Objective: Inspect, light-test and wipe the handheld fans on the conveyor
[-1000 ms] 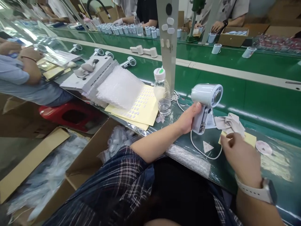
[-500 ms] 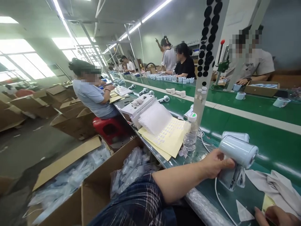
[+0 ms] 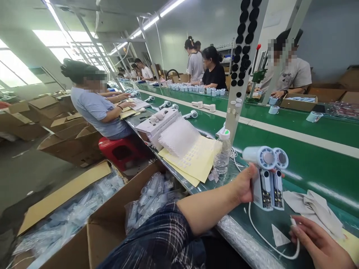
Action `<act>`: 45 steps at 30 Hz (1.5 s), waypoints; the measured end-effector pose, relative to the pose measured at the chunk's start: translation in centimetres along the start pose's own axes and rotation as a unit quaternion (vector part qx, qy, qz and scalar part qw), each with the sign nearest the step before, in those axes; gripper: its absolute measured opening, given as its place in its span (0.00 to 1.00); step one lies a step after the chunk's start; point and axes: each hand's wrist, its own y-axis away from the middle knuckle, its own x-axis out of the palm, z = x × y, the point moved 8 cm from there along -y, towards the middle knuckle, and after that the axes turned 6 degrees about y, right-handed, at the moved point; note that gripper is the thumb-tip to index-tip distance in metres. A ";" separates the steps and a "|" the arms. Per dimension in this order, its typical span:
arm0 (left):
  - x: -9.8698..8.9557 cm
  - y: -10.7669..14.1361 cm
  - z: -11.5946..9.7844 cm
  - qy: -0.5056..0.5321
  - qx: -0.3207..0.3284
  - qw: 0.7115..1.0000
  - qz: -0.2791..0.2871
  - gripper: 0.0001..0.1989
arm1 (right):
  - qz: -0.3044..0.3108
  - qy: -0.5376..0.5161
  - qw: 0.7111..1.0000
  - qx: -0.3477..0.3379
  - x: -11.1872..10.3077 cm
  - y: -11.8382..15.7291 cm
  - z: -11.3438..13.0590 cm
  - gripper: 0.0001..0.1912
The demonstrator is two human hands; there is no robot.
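At far left, brown cardboard cartons [image 3: 58, 144] with stiff, bent flaps. Nearer, a deep open box [image 3: 66, 196], heaped with pale-blue pieces [image 3: 78, 209] in crinkly clear bags. Beyond, a co-worker in a soft light-blue shirt [image 3: 89, 108], seated on a glossy red stool [image 3: 120, 149]. Along the shiny green desk [image 3: 263, 222], a boxy white case [image 3: 148, 129], then bumpy, translucent wrap [image 3: 179, 136] lying over thin yellow sheets [image 3: 207, 155] dotted with pale ovals. Just beside these, a clear, rounded bottle [image 3: 221, 160] with a white cap, near a flat pale post [image 3: 234, 108] lined with black discs.

Next, the left hand [image 3: 246, 185], gripping two pale-blue fans [image 3: 266, 183] upright and side by side above the desk: smooth round barrels on top, straight handles below, dark circuitry showing in the open faces. From near the handles, a smooth white cable [image 3: 290, 257], curving down and around a thin triangular scrap [image 3: 279, 235]. Behind, a rumpled, greyish cloth [image 3: 311, 209]. Lower right, the right hand [image 3: 314, 239], fingers curled, pinching the cable's end. At the edge, a matte yellow sheet [image 3: 350, 243], partly hidden.
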 end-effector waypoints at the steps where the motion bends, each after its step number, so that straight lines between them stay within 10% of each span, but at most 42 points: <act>1: 0.3 0.2 -0.3 0.007 0.001 1.000 -0.002 0.51 | 0.013 -0.012 1.000 0.008 0.6 1.1 1.6 0.26; 9: 2.2 1.0 -1.6 0.027 0.011 0.999 0.036 0.44 | 0.031 -0.074 0.996 -0.047 5.8 5.6 11.3 0.29; 19: 2.6 1.5 -1.2 -0.050 0.044 0.998 0.019 0.48 | 0.012 -0.278 0.959 -0.057 7.9 7.4 12.3 0.19; 27: 2.6 1.7 -1.0 0.015 0.026 0.999 0.022 0.48 | -0.040 -0.075 0.991 -0.101 5.6 7.4 11.6 0.23; 38: 3.3 2.1 -0.7 -0.055 0.037 0.996 0.058 0.49 | -0.050 -0.294 0.952 -0.070 6.5 8.2 11.6 0.18; 45: 3.3 2.2 -0.9 -0.059 0.041 0.996 0.047 0.50 | -0.052 -0.216 0.973 -0.064 6.2 7.7 10.8 0.19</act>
